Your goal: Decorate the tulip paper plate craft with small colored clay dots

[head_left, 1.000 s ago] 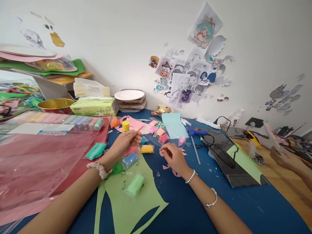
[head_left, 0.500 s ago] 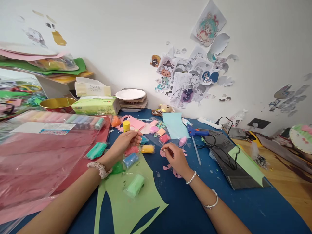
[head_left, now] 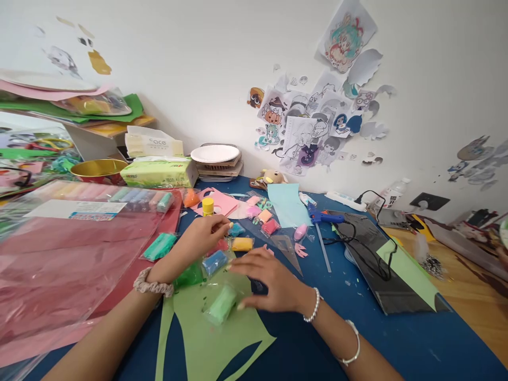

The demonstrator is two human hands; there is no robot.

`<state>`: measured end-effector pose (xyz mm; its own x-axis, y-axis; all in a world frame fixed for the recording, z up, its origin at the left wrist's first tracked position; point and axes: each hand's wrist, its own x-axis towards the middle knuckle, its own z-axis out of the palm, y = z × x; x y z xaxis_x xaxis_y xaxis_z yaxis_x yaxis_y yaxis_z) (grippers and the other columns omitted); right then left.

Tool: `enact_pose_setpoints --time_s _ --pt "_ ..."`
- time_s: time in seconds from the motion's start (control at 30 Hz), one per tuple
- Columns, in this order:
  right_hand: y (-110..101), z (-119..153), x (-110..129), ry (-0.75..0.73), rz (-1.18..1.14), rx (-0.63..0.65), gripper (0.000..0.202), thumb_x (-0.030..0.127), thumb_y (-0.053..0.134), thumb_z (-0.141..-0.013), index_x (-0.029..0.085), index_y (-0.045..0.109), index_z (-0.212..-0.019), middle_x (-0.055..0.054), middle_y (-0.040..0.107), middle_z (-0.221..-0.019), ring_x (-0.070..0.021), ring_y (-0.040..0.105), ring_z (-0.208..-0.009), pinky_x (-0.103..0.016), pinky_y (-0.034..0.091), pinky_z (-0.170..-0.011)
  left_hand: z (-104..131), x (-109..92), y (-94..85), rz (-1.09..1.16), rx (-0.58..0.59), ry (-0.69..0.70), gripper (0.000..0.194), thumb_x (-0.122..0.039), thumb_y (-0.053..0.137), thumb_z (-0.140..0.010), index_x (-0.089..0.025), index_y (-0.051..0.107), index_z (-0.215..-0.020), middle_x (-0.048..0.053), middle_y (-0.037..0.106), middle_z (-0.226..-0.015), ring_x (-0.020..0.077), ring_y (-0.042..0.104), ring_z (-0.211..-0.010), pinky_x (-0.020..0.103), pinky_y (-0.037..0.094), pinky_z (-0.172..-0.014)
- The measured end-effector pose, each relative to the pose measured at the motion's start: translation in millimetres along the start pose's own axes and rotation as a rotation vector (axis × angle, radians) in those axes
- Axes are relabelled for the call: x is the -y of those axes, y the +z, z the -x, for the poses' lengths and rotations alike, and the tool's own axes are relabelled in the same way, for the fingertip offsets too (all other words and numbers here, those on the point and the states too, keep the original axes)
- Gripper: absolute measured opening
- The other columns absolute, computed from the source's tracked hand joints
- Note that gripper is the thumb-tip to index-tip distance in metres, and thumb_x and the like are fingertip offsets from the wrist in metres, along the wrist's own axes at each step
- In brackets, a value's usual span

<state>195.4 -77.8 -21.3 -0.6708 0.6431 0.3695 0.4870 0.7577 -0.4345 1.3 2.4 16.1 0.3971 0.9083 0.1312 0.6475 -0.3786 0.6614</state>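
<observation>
Blue counter (head_left: 293,349), strewn with craft stuff. Across its near part lay the green paper sheet (head_left: 206,344), below and between the two hands; thin, likely floppy and quick to crease or tear at its narrow strips, so best taken by the broad middle.

Right hand (head_left: 273,278): fingers spread and loosely bent, nothing seen in them. Left hand (head_left: 200,235): fingers curled inward; whether they pinched something, could not tell. Hands apart from each other.

Light green packet (head_left: 223,304) rested on the sheet, just beside the right thumb, nearer the wearer than the left hand. Looked light and soft, its film probably slippery; a gentle hold across both sides would suit, since a hard squeeze might dent it.

Blue packet (head_left: 215,262), smaller, sat between the hands. Likely just as squashy; the loose wrapper edge offered a grip. Teal packet (head_left: 236,229), smallest, close by the left fingertips.
</observation>
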Motion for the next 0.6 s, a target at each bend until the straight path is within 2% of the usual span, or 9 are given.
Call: enact_pose_setpoints --time_s 0.07,0.13,0.2,0.3,0.4,0.5,0.6 --pt "11 -2 5 -0.104 0.058 0.070 0.057 0.048 0.059 -0.074 0.021 0.046 -0.123 -0.004 0.056 -0.122 -0.0200 0.041 -0.115 -0.034 0.031 -0.097 0 -2 -0.4 -0.097 0.037 0.012 0.030 -0.039 0.037 -0.080 -0.018 0.058 -0.078 0.004 0.063 -0.073 0.0190 0.055 -0.065 0.028 0.037 -0.058" --pt "20 -2 6 -0.121 0.106 0.086 0.046 0.045 0.053 -0.080 0.019 0.051 -0.118 -0.005 0.062 -0.111 -0.0189 0.044 -0.110 -0.033 0.033 -0.094 2 -2 -2.5 -0.192 0.091 0.018 0.030 -0.038 0.036 -0.080 -0.018 0.058 -0.075 0.004 0.063 -0.073 0.0194 0.056 -0.065 0.028 0.036 -0.057" --pt "24 0 4 -0.085 0.107 0.043 0.038 0.044 0.051 -0.082 0.018 0.057 -0.110 -0.005 0.065 -0.099 -0.0177 0.049 -0.099 -0.031 0.037 -0.088 5 -2 -5.5 -0.286 0.167 0.017 0.028 -0.039 0.040 -0.078 -0.019 0.058 -0.069 0.004 0.063 -0.069 0.0202 0.055 -0.061 0.028 0.034 -0.052" --pt "21 3 2 0.002 0.035 -0.074 0.040 0.048 0.052 -0.079 0.016 0.059 -0.102 -0.006 0.065 -0.090 -0.0176 0.051 -0.089 -0.030 0.040 -0.081 13 -1 -8.6 -0.417 0.262 0.008 0.023 -0.041 0.053 -0.068 -0.019 0.058 -0.068 0.006 0.063 -0.069 0.0238 0.056 -0.061 0.028 0.032 -0.048" --pt "13 5 3 0.116 -0.048 -0.149 0.036 0.045 0.052 -0.080 0.016 0.059 -0.098 -0.007 0.064 -0.087 -0.0178 0.053 -0.084 -0.030 0.042 -0.076 21 -1 -7.4 -0.510 0.316 0.014 0.028 -0.038 0.059 -0.060 -0.017 0.060 -0.079 0.011 0.063 -0.082 0.0294 0.059 -0.070 0.031 0.036 -0.051" --pt "5 6 3 0.247 -0.101 -0.205 0.027 0.038 0.050 -0.082 0.016 0.057 -0.094 -0.007 0.063 -0.086 -0.0184 0.055 -0.081 -0.033 0.043 -0.077 24 -4 -5.2 -0.547 0.366 0.049 0.030 -0.030 0.056 -0.060 -0.016 0.061 -0.086 0.012 0.063 -0.089 0.0307 0.059 -0.080 0.032 0.041 -0.057" --pt "1 7 0 0.411 -0.216 -0.263 0.024 0.035 0.049 -0.082 0.017 0.053 -0.097 -0.007 0.062 -0.088 -0.0180 0.058 -0.080 -0.031 0.046 -0.072 25 -10 -6.0 -0.548 0.385 0.070 0.031 -0.030 0.052 -0.064 -0.019 0.058 -0.092 0.009 0.065 -0.083 0.0273 0.061 -0.075 0.031 0.041 -0.056"
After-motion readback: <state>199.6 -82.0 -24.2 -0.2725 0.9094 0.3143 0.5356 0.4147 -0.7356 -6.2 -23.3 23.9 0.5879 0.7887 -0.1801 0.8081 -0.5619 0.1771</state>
